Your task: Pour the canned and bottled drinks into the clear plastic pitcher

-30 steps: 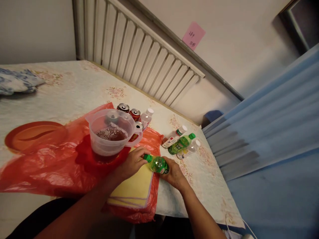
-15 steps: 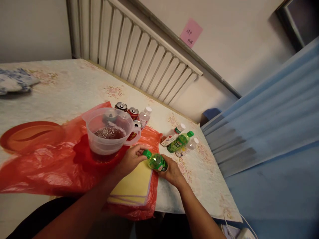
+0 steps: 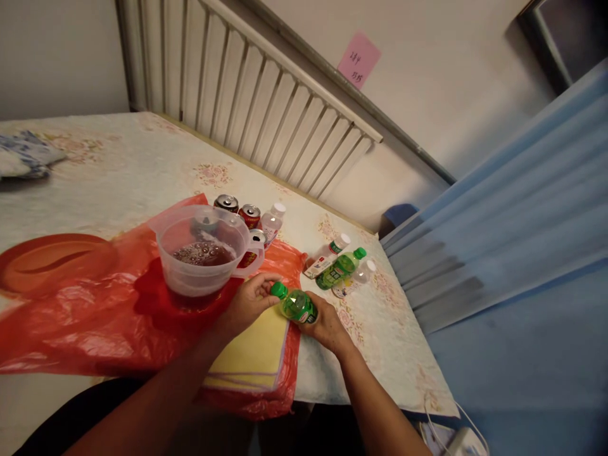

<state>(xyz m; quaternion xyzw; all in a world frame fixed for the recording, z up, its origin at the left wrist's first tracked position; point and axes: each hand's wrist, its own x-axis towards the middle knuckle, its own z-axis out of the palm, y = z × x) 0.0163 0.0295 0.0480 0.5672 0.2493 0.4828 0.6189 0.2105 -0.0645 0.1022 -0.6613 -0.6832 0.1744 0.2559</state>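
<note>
A green plastic drink bottle (image 3: 298,306) lies tilted in my right hand (image 3: 327,324), whose fingers wrap round its body. Its green cap (image 3: 279,290) points to the upper left. My left hand (image 3: 253,303) is at that end, thumb and fingers closed at the cap. Beneath the bottle are flat yellow sheets or cloths (image 3: 256,351) with pale purple edges. Left of my hands stands a translucent plastic jug (image 3: 190,272), partly filled with a dark, bubbly liquid.
Behind the jug stand several drink cans (image 3: 249,215) and a clear bottle (image 3: 272,221). Another green bottle (image 3: 339,269) lies by a small carton (image 3: 319,266) and other bottles to the right. An orange lid (image 3: 47,259) and red plastic sheet (image 3: 109,316) cover the left.
The view has shifted slightly, so things appear a little further left. Both hands keep their places on the bottle, with its cap still on.
</note>
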